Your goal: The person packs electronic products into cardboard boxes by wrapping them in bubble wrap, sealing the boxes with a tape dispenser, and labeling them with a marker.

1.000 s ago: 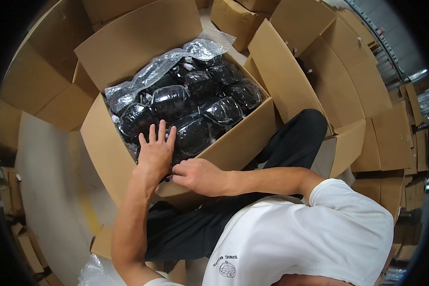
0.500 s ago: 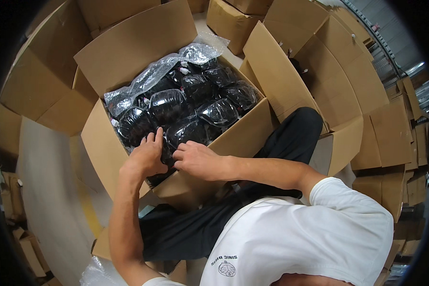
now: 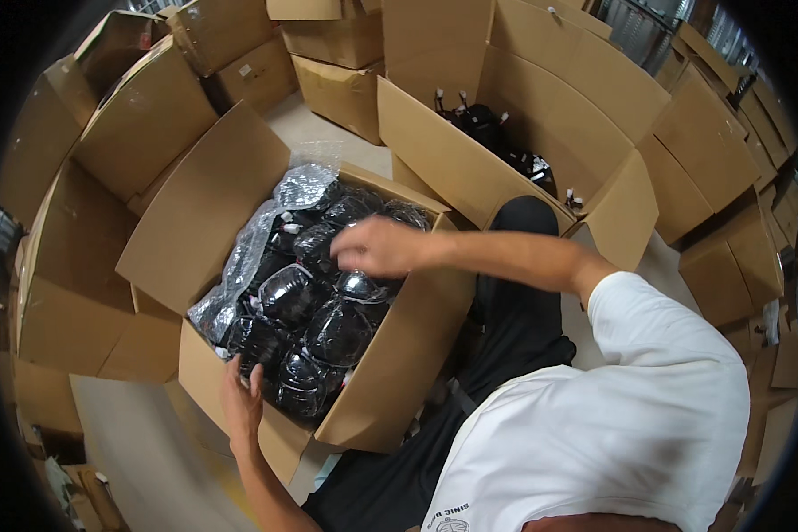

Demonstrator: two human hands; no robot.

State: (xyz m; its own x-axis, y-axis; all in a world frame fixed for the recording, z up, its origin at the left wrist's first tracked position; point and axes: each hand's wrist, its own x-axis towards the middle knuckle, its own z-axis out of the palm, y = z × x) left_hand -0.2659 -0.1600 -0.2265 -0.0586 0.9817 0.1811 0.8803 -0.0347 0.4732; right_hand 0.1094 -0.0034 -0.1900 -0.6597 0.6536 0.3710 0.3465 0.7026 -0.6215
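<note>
An open cardboard box [image 3: 390, 363] stands in front of me, filled with several black items sealed in clear plastic bags [image 3: 324, 306]. My left hand [image 3: 239, 403] rests on the box's near left corner, fingers touching a bagged item at the rim. My right hand [image 3: 372, 246] hovers over the middle of the box with fingers curled, touching the top of the bags. Whether it grips one is not visible.
A second open box [image 3: 523, 106] behind holds more black items [image 3: 496, 142]. Closed and open cardboard boxes [image 3: 195, 53] ring the spot on all sides. My dark-trousered leg [image 3: 523, 293] lies against the box's right side. Pale floor [image 3: 124, 443] shows at lower left.
The view has swung. My left hand has slid from the middle of the bags to the box's near corner. My right hand has moved up from the box edge over the bags.
</note>
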